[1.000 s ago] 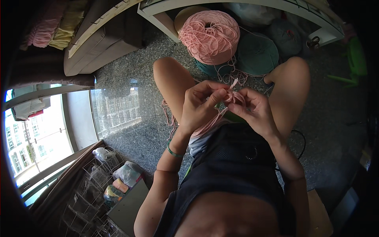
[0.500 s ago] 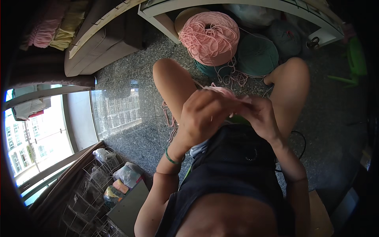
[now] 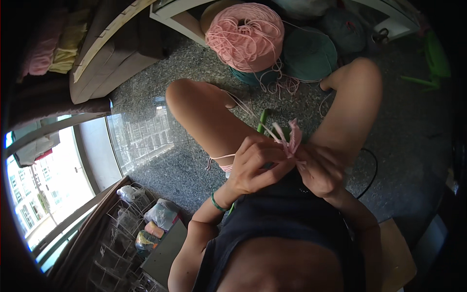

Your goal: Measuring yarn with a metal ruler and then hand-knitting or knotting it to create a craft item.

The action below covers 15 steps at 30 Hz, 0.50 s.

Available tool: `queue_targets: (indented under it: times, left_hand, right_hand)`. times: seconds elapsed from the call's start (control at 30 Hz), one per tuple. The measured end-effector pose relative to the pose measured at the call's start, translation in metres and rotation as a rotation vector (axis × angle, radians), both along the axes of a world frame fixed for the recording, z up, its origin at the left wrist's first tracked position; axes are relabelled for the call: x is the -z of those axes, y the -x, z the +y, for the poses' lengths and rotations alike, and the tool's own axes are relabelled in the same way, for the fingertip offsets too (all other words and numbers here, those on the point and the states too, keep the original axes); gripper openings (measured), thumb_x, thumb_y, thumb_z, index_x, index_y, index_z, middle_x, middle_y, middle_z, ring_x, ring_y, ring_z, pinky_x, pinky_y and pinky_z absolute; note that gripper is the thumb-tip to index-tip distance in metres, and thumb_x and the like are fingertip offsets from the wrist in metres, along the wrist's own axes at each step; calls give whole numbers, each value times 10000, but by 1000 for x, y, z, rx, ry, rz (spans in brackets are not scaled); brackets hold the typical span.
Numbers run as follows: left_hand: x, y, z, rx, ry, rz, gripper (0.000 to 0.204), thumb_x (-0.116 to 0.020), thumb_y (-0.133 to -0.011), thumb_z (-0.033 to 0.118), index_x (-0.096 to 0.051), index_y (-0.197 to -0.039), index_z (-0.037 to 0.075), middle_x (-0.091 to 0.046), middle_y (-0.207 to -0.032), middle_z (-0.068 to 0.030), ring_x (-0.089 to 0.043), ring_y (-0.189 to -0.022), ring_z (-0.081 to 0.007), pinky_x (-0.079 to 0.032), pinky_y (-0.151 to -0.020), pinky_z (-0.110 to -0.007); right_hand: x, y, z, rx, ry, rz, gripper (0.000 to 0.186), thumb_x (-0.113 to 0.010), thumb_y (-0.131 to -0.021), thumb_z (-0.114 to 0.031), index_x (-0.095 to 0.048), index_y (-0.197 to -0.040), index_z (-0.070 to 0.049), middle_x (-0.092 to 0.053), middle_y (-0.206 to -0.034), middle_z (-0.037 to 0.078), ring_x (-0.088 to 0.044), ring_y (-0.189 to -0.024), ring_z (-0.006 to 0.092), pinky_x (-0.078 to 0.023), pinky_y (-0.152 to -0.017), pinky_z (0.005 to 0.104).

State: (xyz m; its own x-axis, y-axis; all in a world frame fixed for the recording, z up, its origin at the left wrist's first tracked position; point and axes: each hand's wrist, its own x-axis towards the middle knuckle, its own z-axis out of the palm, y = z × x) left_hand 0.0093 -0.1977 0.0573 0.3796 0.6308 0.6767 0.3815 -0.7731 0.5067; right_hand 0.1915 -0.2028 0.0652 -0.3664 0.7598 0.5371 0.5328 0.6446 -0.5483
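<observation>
Between my two hands, over my lap, is a small bunched piece of pink yarn, its loops and ends standing up past the fingers. My left hand pinches it from the left with thumb and fingertips. From the right, my right hand grips it with bent fingers; its fingertips are partly hidden. Pale pink strands run from the piece up past my left thigh. More yarn lies across that thigh beside my left wrist. Just behind the piece shows a green curved part of something I cannot make out.
On the floor ahead sit a large pink yarn cone with loose strands and a dark green yarn cone. Scissors lie near the white shelf frame. At lower left stands a wire rack with bags. A black cable curves at right.
My hands have come lower and closer to my body, and the pink piece now shows upright between the fingertips. The view has shifted, with the yarn cones now higher and farther left.
</observation>
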Motion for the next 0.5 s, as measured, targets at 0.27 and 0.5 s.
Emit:
queue_targets:
  times: [0.27, 0.5]
  left_hand:
    - [27, -5, -10, 51, 49, -330, 315, -677, -628, 21, -606, -934, -12, -551, -895, -129, -600, -773, -290, -523, -722, -404]
    - [30, -7, -5, -65, 39, -314, 297, -667, -671, -16, -594, -958, -37, -591, -850, -147, -619, -765, -284, -531, -723, -371]
  right_hand:
    - [1, -1, 0, -41, -63, -70, 244, -671, -720, -15, -655, -959, 29, -647, -774, 94, -616, -644, 202, -515, -586, 291]
    - [0, 6, 8, -31, 302, 101, 146, -531, -874, -77, -644, -904, 10, -635, -750, 103, -616, -650, 177, -500, -611, 272]
